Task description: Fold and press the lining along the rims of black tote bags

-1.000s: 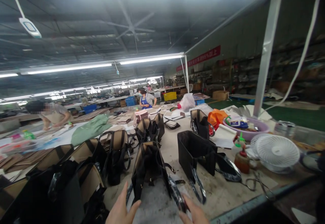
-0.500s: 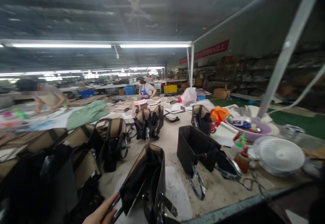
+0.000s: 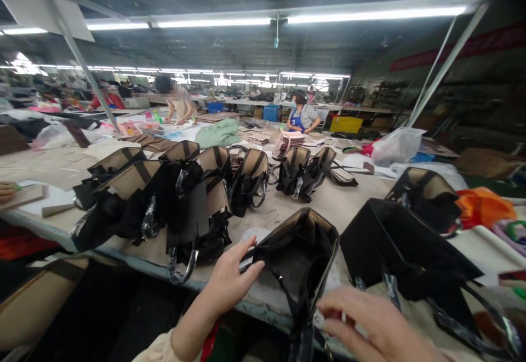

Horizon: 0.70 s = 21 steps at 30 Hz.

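Observation:
An unfinished black handbag (image 3: 293,263) with a tan inner side stands upright in front of me, its top gaping. At its left rim is my left hand (image 3: 230,280), thumb and fingers spread apart beside a pale, shiny strip. My right hand (image 3: 365,318), smeared by motion, is by the bag's lower right rim. Its fingers are curled, and a small pale bit shows between them; I cannot make out what it is. To the right sits another black bag (image 3: 406,247) with plastic-wrapped handles.
Several black bags (image 3: 139,192) crowd the table's left side. An orange plastic bag (image 3: 485,208) lies at the right, and a green cloth (image 3: 217,133) farther back. The table's front edge (image 3: 263,310) runs close below. Across the table are a person in a blue apron (image 3: 303,115) and another person (image 3: 181,107).
My view has swung left. The left hand, earlier closed on the bag's handle, now has its fingers spread at the rim. My right hand has come into view at the bag's right side.

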### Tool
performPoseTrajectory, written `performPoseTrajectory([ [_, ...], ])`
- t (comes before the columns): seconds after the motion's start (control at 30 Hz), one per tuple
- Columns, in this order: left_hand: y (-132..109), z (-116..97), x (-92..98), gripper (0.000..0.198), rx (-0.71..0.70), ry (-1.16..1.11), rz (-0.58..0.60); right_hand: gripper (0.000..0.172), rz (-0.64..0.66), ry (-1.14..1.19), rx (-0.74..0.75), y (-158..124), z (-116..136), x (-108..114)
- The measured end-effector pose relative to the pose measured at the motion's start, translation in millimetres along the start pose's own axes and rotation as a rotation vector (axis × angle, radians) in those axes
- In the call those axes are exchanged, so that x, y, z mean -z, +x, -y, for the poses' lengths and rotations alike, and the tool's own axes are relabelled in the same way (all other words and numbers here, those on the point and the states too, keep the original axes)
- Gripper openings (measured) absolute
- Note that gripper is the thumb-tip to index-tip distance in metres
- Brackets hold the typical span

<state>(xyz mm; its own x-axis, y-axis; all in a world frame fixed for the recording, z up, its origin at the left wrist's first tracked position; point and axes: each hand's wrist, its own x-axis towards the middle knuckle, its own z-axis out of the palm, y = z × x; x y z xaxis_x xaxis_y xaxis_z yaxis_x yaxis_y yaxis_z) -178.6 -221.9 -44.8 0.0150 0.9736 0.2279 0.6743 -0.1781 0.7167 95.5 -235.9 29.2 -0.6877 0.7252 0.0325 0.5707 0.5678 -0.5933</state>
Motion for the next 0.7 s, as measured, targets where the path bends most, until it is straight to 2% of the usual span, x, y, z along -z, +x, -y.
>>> performPoseTrajectory([
  [0.07, 6, -3, -5.8, 0.058, 0.011, 0.013, -0.036, 0.017, -0.150, -0.074, 0.031, 23, -4, 9],
  [0.13, 13, -4, -12.4, 0.061, 0.037, 0.033, -0.066, 0.022, -0.223, -0.145, 0.089, 49, -12, 12],
  [0.2, 18, -6, -17.4, 0.060, 0.071, 0.046, -0.082, 0.027, -0.225, -0.204, 0.117, 73, -21, 10],
  [0.33, 24, -8, -21.0, 0.047, 0.100, 0.023, -0.097, 0.031, -0.142, -0.268, 0.145, 107, -35, 2],
  [0.43, 25, -6, -21.7, 0.039, 0.084, -0.031, -0.100, 0.029, -0.102, -0.294, 0.156, 120, -38, -3],
  [0.57, 27, -2, -22.7, 0.032, 0.050, -0.094, -0.103, 0.016, -0.083, -0.321, 0.140, 126, -35, -7],
  [0.7, 28, 0, -23.7, 0.025, 0.023, -0.151, -0.104, 0.022, -0.103, -0.350, 0.070, 128, -32, -7],
])
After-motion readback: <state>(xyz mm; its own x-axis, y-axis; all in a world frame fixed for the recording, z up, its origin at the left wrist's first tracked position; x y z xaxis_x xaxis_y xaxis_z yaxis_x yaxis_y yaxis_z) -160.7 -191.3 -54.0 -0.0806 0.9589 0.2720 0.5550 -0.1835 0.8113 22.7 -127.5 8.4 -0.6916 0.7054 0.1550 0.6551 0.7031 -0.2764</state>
